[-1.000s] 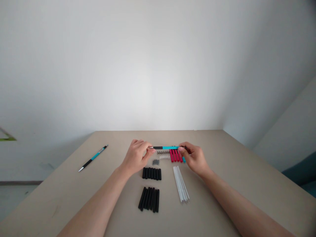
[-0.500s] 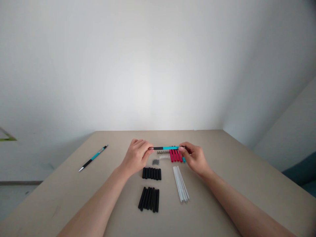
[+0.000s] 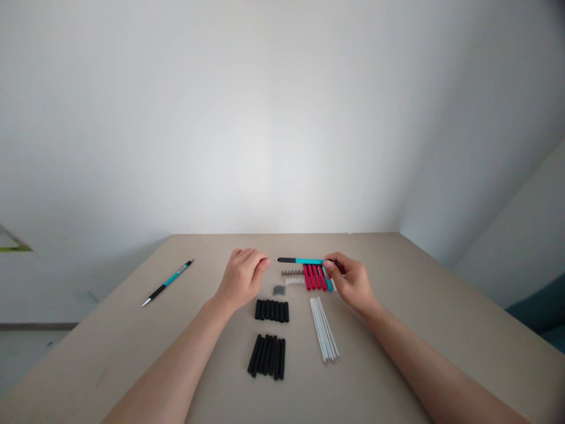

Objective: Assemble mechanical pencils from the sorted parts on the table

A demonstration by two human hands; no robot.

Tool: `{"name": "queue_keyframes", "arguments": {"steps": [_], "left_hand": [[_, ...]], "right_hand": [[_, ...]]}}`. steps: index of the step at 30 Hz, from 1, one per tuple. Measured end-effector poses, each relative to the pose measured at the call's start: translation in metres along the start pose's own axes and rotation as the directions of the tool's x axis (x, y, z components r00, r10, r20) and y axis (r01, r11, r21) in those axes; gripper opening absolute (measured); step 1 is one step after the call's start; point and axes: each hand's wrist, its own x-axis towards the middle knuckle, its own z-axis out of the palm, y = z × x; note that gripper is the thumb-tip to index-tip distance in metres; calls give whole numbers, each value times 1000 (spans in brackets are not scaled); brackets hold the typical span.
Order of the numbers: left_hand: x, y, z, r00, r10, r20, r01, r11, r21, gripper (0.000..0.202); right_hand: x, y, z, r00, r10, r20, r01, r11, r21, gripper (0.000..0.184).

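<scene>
My right hand pinches one end of a teal and black pen, held level just above the table with its tip pointing left. My left hand hovers a short way left of the tip, fingers curled together and apart from the pen. Below the pen lie a row of red barrels, with one teal barrel beside them, and small metal tips and springs.
On the beige table lie a finished teal pen at the far left, two groups of black sleeves, small springs and white refills. A white wall stands behind.
My left hand has let go of the pen's tip and drawn slightly left. My right hand has shifted the pen a little to the right and up.
</scene>
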Motion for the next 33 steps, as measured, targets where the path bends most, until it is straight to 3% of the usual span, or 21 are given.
{"name": "queue_keyframes", "arguments": {"steps": [6, 12, 15, 21, 33], "left_hand": [[-3, -15, 14, 999, -27, -41, 25, 999, -47, 14], [-8, -29, 30, 980, -117, 161, 138, 982, -129, 23], [-8, -28, 32, 958, -160, 238, 193, 973, -124, 26], [-6, -24, 37, 940, -176, 294, 219, 968, -122, 18], [-7, -17, 51, 937, -166, 308, 224, 961, -165, 28]], "right_hand": [[0, 3, -1, 997, 12, -81, -14, 1000, -18, 27], [0, 3, 0, 997, 11, -80, -15, 999, -40, 28], [0, 3, -1, 996, 15, -91, -20, 998, -57, 28], [1, 4, 1, 996, 11, -91, -16, 998, -58, 29], [1, 3, 5, 997, -16, -71, 9, 995, -99, 28]]}}
